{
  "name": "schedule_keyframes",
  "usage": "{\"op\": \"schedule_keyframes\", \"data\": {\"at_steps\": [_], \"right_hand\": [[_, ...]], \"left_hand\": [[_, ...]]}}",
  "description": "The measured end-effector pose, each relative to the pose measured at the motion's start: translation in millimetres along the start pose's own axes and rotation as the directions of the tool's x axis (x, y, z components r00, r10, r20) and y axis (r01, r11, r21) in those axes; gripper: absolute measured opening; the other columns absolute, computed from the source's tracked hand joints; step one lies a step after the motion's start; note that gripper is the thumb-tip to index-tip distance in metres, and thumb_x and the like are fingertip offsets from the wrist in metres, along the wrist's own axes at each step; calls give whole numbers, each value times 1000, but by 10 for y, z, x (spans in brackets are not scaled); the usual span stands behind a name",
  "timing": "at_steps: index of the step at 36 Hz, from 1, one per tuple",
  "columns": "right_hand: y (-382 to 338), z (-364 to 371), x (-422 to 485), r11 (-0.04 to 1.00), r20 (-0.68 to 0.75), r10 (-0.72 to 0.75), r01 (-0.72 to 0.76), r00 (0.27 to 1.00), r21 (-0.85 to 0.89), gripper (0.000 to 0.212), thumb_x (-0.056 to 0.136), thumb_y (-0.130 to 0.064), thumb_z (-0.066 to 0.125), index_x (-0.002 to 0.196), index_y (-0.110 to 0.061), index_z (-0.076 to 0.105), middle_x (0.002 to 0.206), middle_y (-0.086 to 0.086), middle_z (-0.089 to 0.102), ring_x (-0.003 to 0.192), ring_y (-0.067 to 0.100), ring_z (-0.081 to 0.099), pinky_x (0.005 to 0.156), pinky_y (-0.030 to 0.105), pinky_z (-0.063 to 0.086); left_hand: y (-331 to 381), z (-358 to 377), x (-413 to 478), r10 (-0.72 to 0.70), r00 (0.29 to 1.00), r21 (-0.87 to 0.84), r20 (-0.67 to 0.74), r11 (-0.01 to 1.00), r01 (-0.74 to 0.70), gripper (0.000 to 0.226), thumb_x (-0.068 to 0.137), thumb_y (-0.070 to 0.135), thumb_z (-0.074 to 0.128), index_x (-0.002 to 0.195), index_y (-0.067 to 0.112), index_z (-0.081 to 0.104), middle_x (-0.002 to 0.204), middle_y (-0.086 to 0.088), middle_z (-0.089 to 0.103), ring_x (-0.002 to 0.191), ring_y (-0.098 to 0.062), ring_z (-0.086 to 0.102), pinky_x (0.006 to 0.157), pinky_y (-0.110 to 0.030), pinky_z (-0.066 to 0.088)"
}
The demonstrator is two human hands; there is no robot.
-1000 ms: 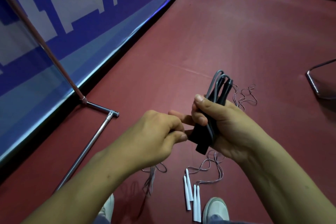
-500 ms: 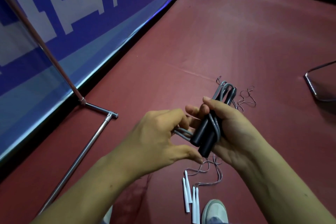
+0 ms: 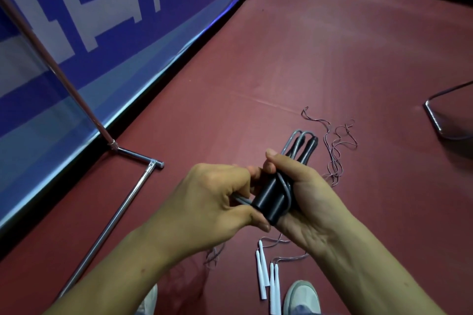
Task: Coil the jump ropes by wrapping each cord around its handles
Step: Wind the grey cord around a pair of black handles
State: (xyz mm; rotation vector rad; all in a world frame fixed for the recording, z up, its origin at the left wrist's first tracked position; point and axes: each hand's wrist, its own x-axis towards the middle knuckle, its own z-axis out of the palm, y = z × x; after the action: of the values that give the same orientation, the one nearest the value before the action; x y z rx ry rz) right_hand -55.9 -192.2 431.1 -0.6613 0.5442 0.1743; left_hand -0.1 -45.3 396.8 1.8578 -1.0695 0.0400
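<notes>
Right hand grips black handles (left hand pinches grey cord).

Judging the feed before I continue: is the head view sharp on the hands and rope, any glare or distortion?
Head view: left hand, right hand, black handles and grey cord are sharp and evenly lit; glare streaks the chrome pole; the banner edge bows slightly from the wide lens; thin cords on the floor look faint.
</notes>
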Motion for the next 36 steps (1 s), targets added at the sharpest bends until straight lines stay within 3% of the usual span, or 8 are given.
{"op": "schedule_keyframes", "data": {"at_steps": [3, 7, 13, 17, 22, 29, 33, 36], "right_hand": [[35, 23, -20, 1000, 13, -19, 19, 1000, 13, 33, 96, -25, 57, 67, -9, 49, 73, 15, 64, 71, 30, 66, 63, 40, 63], [64, 44, -36, 999, 4, -36, 36, 999, 28, 32, 92, -25, 60, 66, -10, 49, 73, 13, 62, 77, 31, 63, 75, 44, 61], [95, 9, -23, 998, -49, -63, 62, 997, -20, 33, 95, -22, 61, 67, -8, 50, 67, 12, 59, 60, 25, 63, 57, 36, 60], [55, -81, 27, 947, -72, -143, 115, 987, -300, 33, 98, -24, 60, 70, -10, 52, 62, 7, 53, 54, 21, 55, 54, 32, 49], [-32, -143, 7, 815, -4, -236, 196, 972, -546, 34, 102, -24, 56, 71, -11, 53, 60, 6, 54, 72, 19, 71, 55, 32, 51], [72, -193, 71, 582, 77, -414, 329, 907, -744, 36, 103, -22, 56, 72, -4, 54, 83, 35, 65, 47, 24, 51, 41, 25, 32], [54, -199, 124, 473, 101, -578, 434, 810, -767, 30, 101, -17, 60, 85, 8, 58, 75, 24, 69, 47, 11, 58, 41, 21, 39], [63, -204, 151, 454, 53, -686, 484, 725, -748, 35, 100, -20, 61, 88, 13, 56, 82, 32, 67, 58, 9, 69, 46, 20, 45]], "left_hand": [[-47, 5, -21, -46, 999, -61, -18, 997, 45, 42, 62, 40, 87, 61, 18, 51, 62, 8, 62, 78, -32, 72, 59, -41, 53], [-57, 22, -37, -81, 997, -120, 7, 989, 81, 40, 60, 37, 86, 62, 16, 52, 74, 23, 68, 86, -33, 74, 64, -45, 58], [27, 16, -15, -31, 997, -6, 64, 999, 31, 42, 61, 36, 89, 74, 30, 49, 61, 15, 52, 55, -16, 56, 62, -41, 57], [61, -10, 30, -211, 964, 48, 161, 977, 205, 46, 59, 38, 96, 61, 25, 51, 54, 14, 51, 50, -5, 47, 51, -14, 36], [86, -143, 47, -401, 836, 96, 374, 913, 395, 11, 91, 17, 72, 81, 19, 68, 55, 36, 54, 54, 8, 53, 55, -12, 39], [110, -78, 40, -480, 858, 307, 186, 857, 413, 21, 86, 31, 68, 69, 26, 59, 58, 8, 56, 54, -9, 52, 51, -25, 37], [251, 62, 25, -529, 844, 106, 93, 848, 520, 20, 87, 27, 71, 70, 22, 62, 59, 4, 60, 46, -7, 50, 46, -20, 37], [337, 138, 5, -525, 846, -60, 89, 845, 531, 19, 90, 16, 65, 72, 22, 64, 63, 2, 69, 53, -14, 62, 52, -31, 51]]}}
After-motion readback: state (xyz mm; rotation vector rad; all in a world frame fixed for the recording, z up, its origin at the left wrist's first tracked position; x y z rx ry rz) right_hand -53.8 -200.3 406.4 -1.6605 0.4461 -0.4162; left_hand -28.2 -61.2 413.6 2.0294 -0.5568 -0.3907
